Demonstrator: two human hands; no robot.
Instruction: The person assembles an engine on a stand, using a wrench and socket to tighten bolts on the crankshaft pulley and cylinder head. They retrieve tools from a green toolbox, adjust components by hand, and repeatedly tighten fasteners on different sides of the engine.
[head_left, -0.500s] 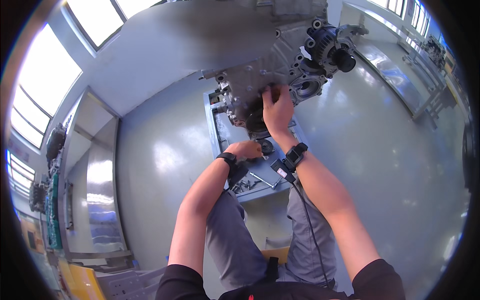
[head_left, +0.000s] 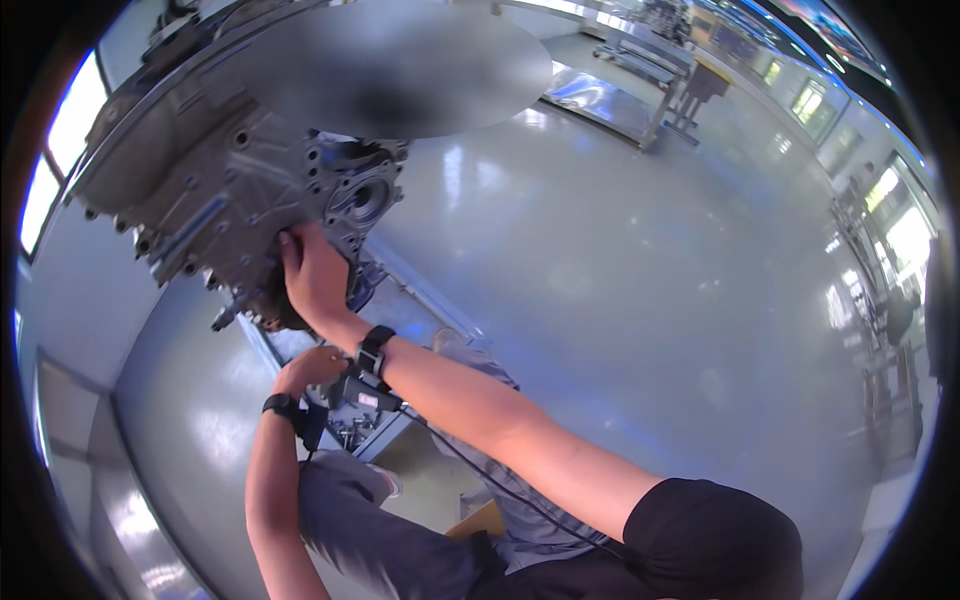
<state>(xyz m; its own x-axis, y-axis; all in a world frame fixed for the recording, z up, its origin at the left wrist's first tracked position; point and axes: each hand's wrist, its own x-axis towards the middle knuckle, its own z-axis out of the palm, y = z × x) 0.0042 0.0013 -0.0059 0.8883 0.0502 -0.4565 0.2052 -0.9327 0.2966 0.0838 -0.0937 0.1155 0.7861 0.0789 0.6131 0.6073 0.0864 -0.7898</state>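
Note:
A grey metal engine block [head_left: 215,185] fills the upper left. My right hand [head_left: 320,285] reaches up against its lower face, with thumb and fingers bent in close to the metal; whatever lies between the fingertips is hidden. Below it, my left hand [head_left: 312,368] is curled over the tray under the engine, beside my right wrist. Its fingers are closed near a small dark part, and what they hold cannot be made out. A round bored housing [head_left: 366,200] shows on the engine's right side.
Beneath the engine is a metal tray [head_left: 378,440] with several small metal parts [head_left: 352,430]. A black cable [head_left: 470,463] runs from a small box [head_left: 372,396] at my right wrist toward my lap. A blurred grey oval [head_left: 440,70] covers the top. Carts and benches [head_left: 640,60] stand far off.
The view has swung to the right, so the engine and both hands now sit farther left. My right hand stays at the engine's lower face, my left hand stays low over the tray.

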